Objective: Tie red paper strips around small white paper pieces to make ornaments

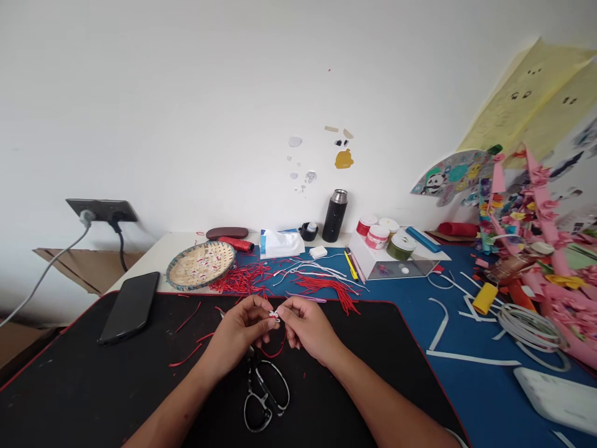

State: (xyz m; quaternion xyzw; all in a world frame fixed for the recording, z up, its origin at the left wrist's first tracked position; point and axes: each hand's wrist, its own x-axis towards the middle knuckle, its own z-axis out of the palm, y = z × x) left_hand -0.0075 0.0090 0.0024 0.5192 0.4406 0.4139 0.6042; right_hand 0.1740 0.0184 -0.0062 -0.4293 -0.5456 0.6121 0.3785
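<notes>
Red-and-white knot [274, 317] is being pinched by left hand [245, 323] and right hand [305, 323], arms [373, 382] kinda converging, scissors [268, 397] nearside of fingers [267, 325].

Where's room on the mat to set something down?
The mat looks mostly bare between its right edge and the right forearm, and on the near side of the phone, left of the left forearm. Crowded: beyond the left hand, with red cords and a woven basket; scissors lie between the forearms.
</notes>
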